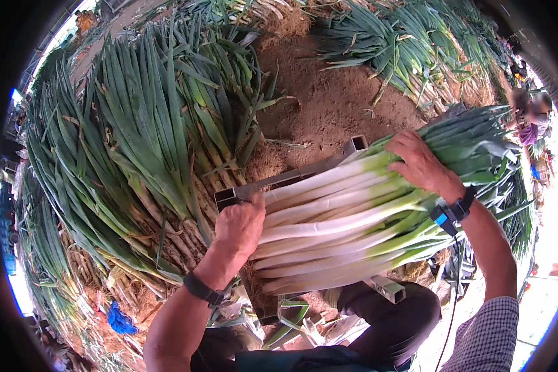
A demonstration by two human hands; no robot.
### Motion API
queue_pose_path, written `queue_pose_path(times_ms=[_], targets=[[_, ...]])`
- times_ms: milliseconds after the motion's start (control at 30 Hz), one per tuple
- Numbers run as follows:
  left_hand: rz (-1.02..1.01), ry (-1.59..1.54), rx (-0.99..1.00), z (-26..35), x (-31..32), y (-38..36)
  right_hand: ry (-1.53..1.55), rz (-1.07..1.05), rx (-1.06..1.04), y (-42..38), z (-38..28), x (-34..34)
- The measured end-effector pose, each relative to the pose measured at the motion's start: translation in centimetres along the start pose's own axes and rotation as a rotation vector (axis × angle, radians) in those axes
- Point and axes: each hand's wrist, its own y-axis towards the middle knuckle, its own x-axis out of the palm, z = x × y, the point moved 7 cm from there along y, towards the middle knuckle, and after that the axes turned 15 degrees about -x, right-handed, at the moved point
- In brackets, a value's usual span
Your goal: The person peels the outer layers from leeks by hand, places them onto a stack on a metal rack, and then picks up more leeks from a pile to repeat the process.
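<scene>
A broad layer of leeks (328,223) lies across a metal frame (297,177) in front of me, white stalks at the left and green leaves at the right. My left hand (237,228) is closed in a fist at the root ends, beside the frame's left corner. Whatever its fingers hold is hidden. Over the upper stalks, where white turns green, my right hand (418,164) rests with curled fingers gripping the leeks. Its fingertips touch the top stalks. Both wrists wear dark bands.
A large heap of untrimmed leeks (149,136) stands close on the left. More leeks (403,49) lie at the back right, beyond bare soil (328,93). A blue scrap (121,319) is at lower left. My knee (397,322) is below the frame. People (530,115) appear at far right.
</scene>
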Motion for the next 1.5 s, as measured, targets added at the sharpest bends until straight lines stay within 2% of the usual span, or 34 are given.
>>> queue_pose_path(times_ms=[200,333,433,533,633,700,733,800,833,933,1033,1133,1200,1233,1300,1333,1367,1400,1433,1467,1500], targets=[[0.011,-0.029,-0.055,-0.1,-1.2,0.6,0.061,-0.022,0.044,0.5,1.7,-0.6],[0.028,-0.078,-0.071,-0.3,-1.0,-0.1,-0.054,0.13,0.027,0.9,-2.0,-4.7],[0.075,-0.076,-0.063,-0.2,-0.8,-0.3,-0.061,0.214,0.105,0.0,-5.9,-8.8],[0.114,-0.104,-0.055,0.1,-2.0,-1.1,-0.054,0.118,0.132,-2.1,-8.8,-9.7],[0.199,-0.269,-0.088,-1.0,-3.8,-2.4,-0.078,0.205,0.131,-4.4,-9.6,-11.1],[0.184,-0.415,-0.025,-1.4,-3.7,-3.4,0.018,0.24,0.14,-5.6,-9.5,-9.8],[0.178,-0.489,0.008,-1.3,-4.1,-3.9,0.031,0.203,0.1,-5.0,-10.1,-8.9],[0.023,-0.502,0.011,-1.2,-3.8,-4.5,0.046,0.124,0.025,-3.7,-11.2,-7.3],[-0.014,-0.465,0.01,-1.1,-3.5,-4.3,0.1,0.005,0.118,-3.0,-11.1,-6.0],[-0.092,-0.4,0.034,-0.5,-2.6,-3.6,-0.093,0.079,-0.054,-1.7,-11.4,-3.6],[-0.12,-0.34,0.019,-0.5,-2.0,-2.8,0.038,0.021,-0.04,-1.9,-8.6,-0.8],[-0.102,-0.308,0.005,0.0,-2.3,-2.7,-0.065,0.118,-0.063,-2.1,-7.1,2.1],[-0.265,-0.269,-0.11,0.5,-3.0,-2.6,-0.055,0.191,-0.145,-4.0,-6.4,2.8],[-0.235,-0.341,-0.1,0.4,-2.5,-2.4,-0.052,0.226,-0.187,-5.1,-6.1,3.2],[-0.136,-0.308,-0.043,0.0,-1.6,-2.4,0.033,0.15,0.098,-4.8,-8.3,-3.6],[-0.097,-0.311,-0.005,0.1,-1.5,-2.5,0.146,0.314,0.288,-8.2,-8.7,-7.4],[-0.054,-0.312,0.026,0.1,-1.3,-2.5,0.251,0.49,0.471,-12.9,-9.3,-10.4],[-0.053,-0.319,0.047,-0.2,-0.4,-2.3,0.178,0.594,0.525,-17.9,-10.8,-13.6],[-0.045,-0.322,0.064,-0.8,0.2,-2.0,0.116,0.699,0.66,-24.8,-10.3,-13.9],[-0.035,-0.322,0.085,-1.3,0.5,-1.5,-0.054,0.654,0.899,-31.6,-11.4,-14.6],[-0.053,-0.306,0.079,-1.9,1.0,-1.0,-0.08,0.657,1.004,-38.3,-12.6,-14.3]])
